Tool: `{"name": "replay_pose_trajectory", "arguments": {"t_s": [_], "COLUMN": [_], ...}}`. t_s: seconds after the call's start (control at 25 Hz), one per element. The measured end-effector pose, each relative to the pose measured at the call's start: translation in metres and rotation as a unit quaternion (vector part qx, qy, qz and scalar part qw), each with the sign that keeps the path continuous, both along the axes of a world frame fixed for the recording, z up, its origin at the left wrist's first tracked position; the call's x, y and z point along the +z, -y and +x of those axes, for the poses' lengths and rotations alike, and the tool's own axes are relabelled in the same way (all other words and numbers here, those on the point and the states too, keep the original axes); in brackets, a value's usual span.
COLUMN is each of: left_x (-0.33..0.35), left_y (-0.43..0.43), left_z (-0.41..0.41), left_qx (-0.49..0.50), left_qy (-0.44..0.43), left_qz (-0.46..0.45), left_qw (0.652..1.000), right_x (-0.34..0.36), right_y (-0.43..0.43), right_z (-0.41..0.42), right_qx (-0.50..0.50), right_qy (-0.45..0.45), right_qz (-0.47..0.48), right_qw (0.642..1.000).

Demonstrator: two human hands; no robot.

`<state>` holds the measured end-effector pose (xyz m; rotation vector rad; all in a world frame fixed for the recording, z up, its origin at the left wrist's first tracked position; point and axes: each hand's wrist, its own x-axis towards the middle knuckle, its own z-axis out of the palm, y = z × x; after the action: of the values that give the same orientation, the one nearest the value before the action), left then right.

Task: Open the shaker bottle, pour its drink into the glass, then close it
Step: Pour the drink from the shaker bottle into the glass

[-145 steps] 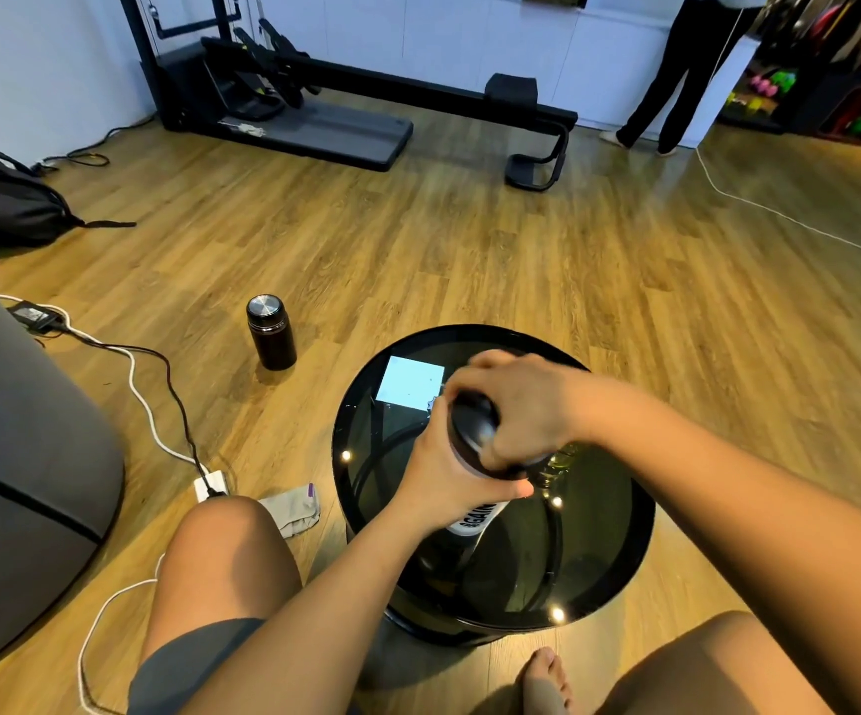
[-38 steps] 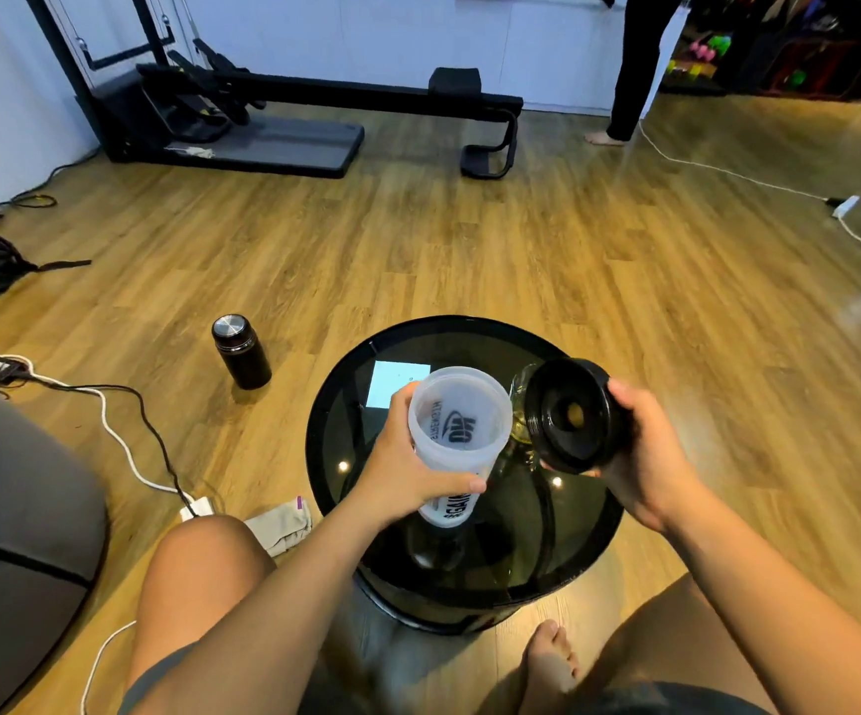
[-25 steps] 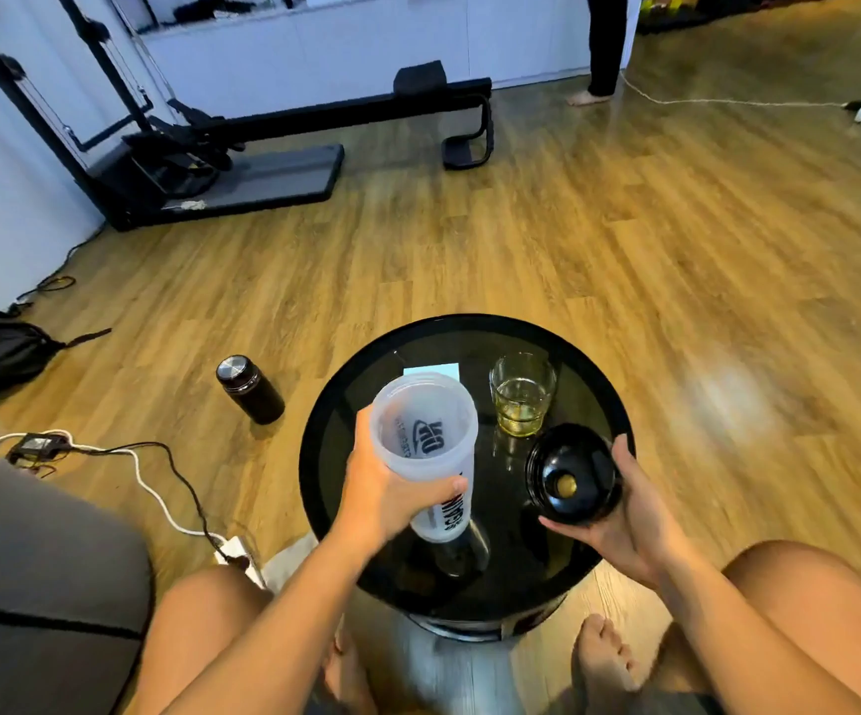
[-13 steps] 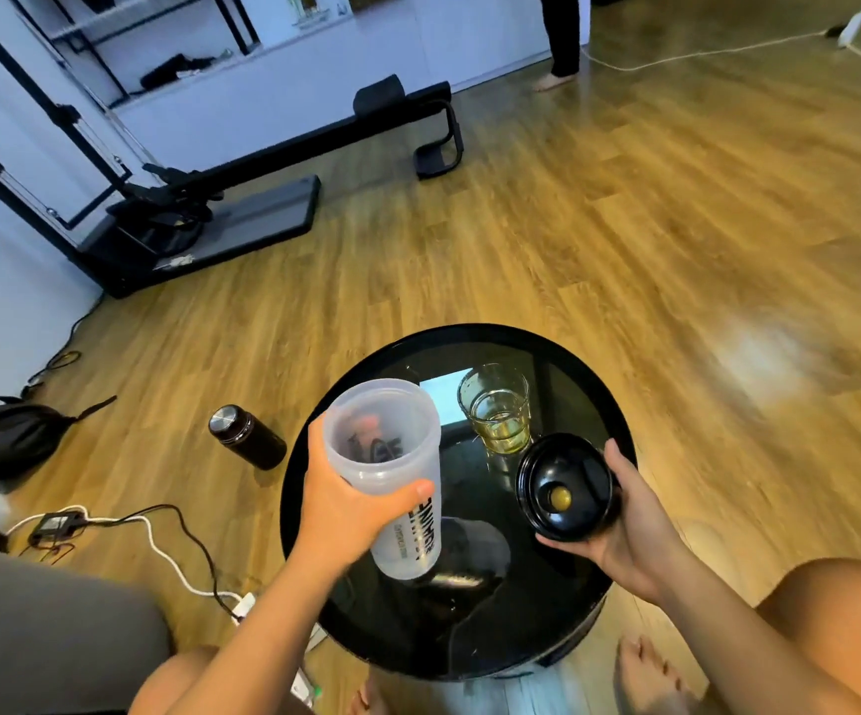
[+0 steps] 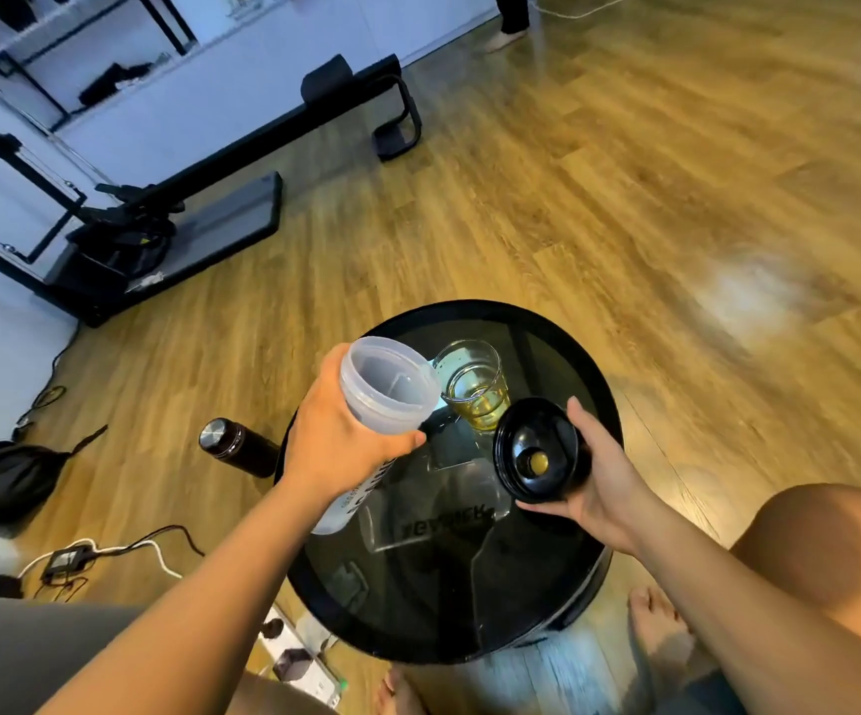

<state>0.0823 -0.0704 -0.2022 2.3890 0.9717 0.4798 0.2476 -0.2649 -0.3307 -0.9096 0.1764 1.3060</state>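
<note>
The open shaker bottle (image 5: 372, 420) is clamped in the left hand (image 5: 338, 446), grip wrapped tight round its upper body, mouth tilted toward the glass (image 5: 474, 390). The black lid (image 5: 537, 456) is pinched in the right hand (image 5: 605, 474), underside turned up, fingers curled behind it. The glass is seen standing on the round black desk (image 5: 562, 601), yellow drink inside, just beyond the bottle's rim. Bare desk surface is left nearer the knees. A dark flask (image 5: 237, 446) is spotted on the floor left of the desk.
</note>
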Motion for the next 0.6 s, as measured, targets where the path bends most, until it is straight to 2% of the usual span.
{"name": "replay_pose_trajectory", "arguments": {"t_s": [0.24, 0.6], "left_x": [0.011, 0.018], "left_y": [-0.004, -0.004], "left_z": [0.017, 0.029], "left_qx": [-0.032, -0.019], "left_qy": [-0.061, -0.155], "left_qz": [0.04, 0.097], "left_qw": [0.997, 0.983], "right_x": [0.001, 0.0], "right_y": [0.001, 0.001], "right_z": [0.001, 0.001], "right_qx": [0.005, 0.015], "right_qy": [0.003, 0.011], "right_qz": [0.001, -0.005], "right_qw": [1.0, 1.0]}}
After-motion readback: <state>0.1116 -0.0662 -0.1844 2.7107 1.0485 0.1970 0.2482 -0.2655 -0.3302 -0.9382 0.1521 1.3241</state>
